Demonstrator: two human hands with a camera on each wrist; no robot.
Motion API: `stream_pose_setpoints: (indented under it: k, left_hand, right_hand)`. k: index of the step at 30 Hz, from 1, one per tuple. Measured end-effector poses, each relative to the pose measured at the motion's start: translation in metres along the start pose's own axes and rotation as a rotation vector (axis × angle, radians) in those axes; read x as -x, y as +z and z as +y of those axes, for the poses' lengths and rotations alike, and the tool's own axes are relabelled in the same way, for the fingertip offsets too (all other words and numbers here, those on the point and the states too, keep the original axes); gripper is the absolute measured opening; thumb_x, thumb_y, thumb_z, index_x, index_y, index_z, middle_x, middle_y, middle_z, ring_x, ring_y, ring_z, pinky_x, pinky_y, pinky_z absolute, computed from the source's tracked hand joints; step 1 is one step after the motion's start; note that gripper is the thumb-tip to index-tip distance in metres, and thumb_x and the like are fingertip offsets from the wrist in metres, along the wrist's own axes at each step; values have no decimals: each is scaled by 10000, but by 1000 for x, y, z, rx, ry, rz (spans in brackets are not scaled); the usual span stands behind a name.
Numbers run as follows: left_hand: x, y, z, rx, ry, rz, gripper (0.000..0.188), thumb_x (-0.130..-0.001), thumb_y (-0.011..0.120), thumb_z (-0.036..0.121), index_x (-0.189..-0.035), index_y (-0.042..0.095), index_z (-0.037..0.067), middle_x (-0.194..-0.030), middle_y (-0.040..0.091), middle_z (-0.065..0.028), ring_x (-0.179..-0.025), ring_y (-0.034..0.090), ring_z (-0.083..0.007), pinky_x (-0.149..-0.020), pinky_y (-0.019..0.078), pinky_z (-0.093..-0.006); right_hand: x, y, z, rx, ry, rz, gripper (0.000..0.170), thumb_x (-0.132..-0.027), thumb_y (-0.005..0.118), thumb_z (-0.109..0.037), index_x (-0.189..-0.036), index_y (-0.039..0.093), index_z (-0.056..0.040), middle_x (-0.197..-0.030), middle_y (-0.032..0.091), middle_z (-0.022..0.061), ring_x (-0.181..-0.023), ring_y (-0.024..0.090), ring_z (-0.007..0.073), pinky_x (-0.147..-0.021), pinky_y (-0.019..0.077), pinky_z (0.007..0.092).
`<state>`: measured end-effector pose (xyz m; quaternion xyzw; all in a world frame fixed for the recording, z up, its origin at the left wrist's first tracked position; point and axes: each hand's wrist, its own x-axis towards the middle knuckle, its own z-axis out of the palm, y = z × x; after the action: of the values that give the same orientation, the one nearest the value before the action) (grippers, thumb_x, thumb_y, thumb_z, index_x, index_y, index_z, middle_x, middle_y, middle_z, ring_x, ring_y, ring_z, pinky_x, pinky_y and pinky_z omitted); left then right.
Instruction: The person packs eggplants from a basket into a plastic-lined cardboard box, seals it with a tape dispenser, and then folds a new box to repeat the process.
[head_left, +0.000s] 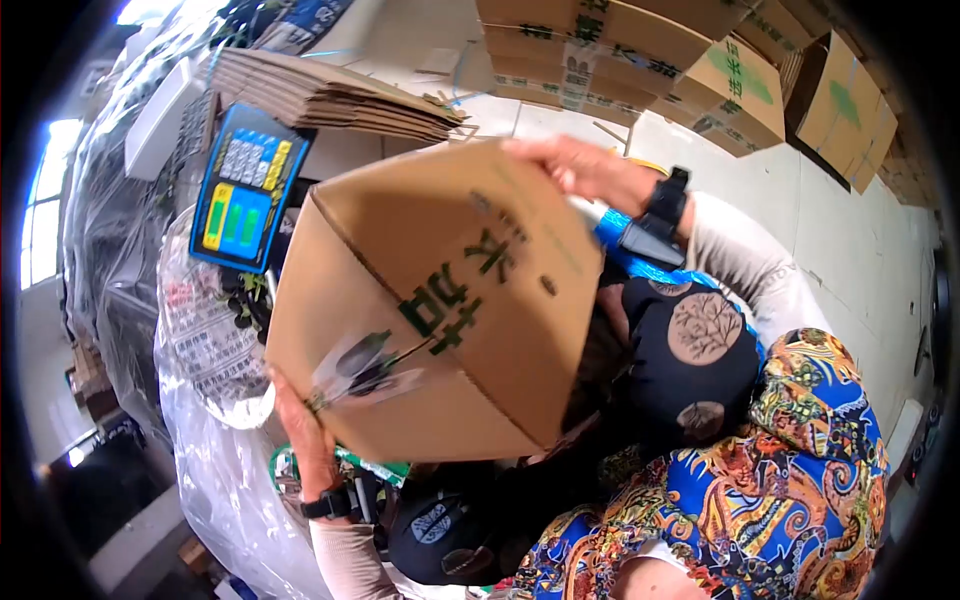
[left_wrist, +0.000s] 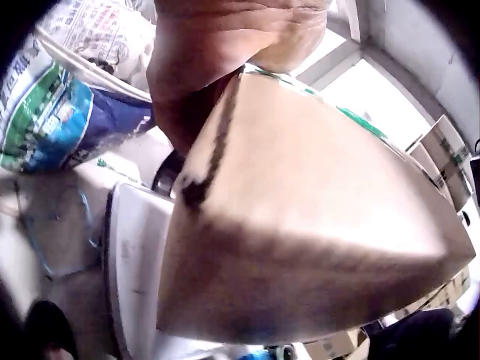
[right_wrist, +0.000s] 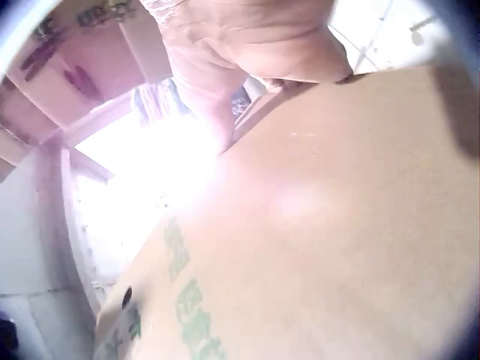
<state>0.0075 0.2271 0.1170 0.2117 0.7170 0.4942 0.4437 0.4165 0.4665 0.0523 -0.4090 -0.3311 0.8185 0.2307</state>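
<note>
A brown cardboard box (head_left: 400, 290) with green printed characters is held up, tilted, over the person's lap. The left hand (head_left: 303, 440) grips its lower left side in the head view, and in the left wrist view that hand (left_wrist: 232, 52) is at a corner of the box (left_wrist: 300, 165). The right hand (head_left: 590, 172) holds the upper right edge; in the right wrist view its fingers curl over the edge (right_wrist: 247, 45) of the box (right_wrist: 322, 202). The side of the box facing away from the head camera is hidden.
A blue scale display (head_left: 240, 190) stands at the left, beside a stack of flattened cardboard (head_left: 330, 95). Below the display is a white basket lined with printed sacking (head_left: 215, 340). Printed boxes (head_left: 640, 60) are stacked at the upper right, and clear plastic (head_left: 110, 270) hangs at the far left.
</note>
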Motion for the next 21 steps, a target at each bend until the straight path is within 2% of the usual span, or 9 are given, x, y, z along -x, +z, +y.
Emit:
stream_pose_setpoints:
  k: [2,4,6,8,10,12,15,19,21]
  left_hand:
    - [-2,12,-6,220,13,-3,560,-1028,403,448,-1403,422,32,-1337,526,-112,-1181,531,-222,-1007,435,-350]
    - [-17,13,-14,344,14,-184,552,-1029,410,436,-1422,399,49,-1377,491,-98,-1226,500,-219,-1040,407,-356]
    - [-32,7,-25,131,-43,-190,496,-1021,420,443,-1322,489,54,-1187,612,-52,-1009,585,-142,-852,478,-298]
    - [-42,5,-26,-153,-86,-257,490,-1010,434,460,-1255,536,47,-1061,673,-38,-863,618,-94,-721,498,-260]
    - [-36,18,-15,-58,-121,-252,599,-978,463,514,-1317,487,21,-1166,637,-133,-947,623,-160,-789,500,-300]
    - [-16,37,14,-110,-35,-288,673,-959,490,549,-1359,433,10,-1220,592,-153,-975,597,-175,-775,528,-316]
    - [-6,67,36,-40,1,-311,671,-939,532,539,-1376,415,44,-1256,562,-145,-1022,579,-198,-798,527,-353]
    - [11,99,48,-369,-33,-299,579,-930,576,414,-1390,408,104,-1213,565,-91,-1071,567,-230,-762,541,-346]
    - [-17,85,13,-483,217,-395,545,-907,585,364,-1358,451,89,-1231,580,-129,-1141,557,-258,-849,507,-441]
  right_hand:
    - [-3,-13,-32,-37,-169,-196,305,-888,688,-248,-1088,625,-26,-1016,670,47,-930,637,109,-859,525,275]
    - [7,-12,-74,23,-291,-366,257,-905,656,-191,-1102,616,-31,-1020,671,49,-951,636,98,-870,521,264]
    - [31,13,-101,237,-437,-220,305,-888,677,-207,-1117,602,-20,-1022,671,52,-930,644,101,-873,522,261]
    - [61,51,-120,562,-532,-272,360,-845,717,-231,-1111,574,-35,-1007,666,35,-860,651,96,-830,533,267]
    - [97,100,-116,889,-674,-317,273,-819,703,-136,-1052,597,-40,-909,687,73,-801,687,179,-715,564,307]
    - [118,139,-79,1450,-1116,-235,318,-727,695,-77,-1025,587,-55,-885,677,101,-782,686,262,-667,559,335]
    - [99,156,3,1626,-1123,-429,309,-724,646,-100,-1023,571,-77,-859,641,90,-790,671,290,-645,557,384]
    - [92,171,51,1842,-1027,-673,286,-777,646,-207,-1007,551,-66,-910,599,96,-904,636,262,-689,543,394]
    - [97,174,46,1606,-964,-583,348,-762,701,-264,-1007,547,-71,-939,577,99,-916,605,291,-733,509,428]
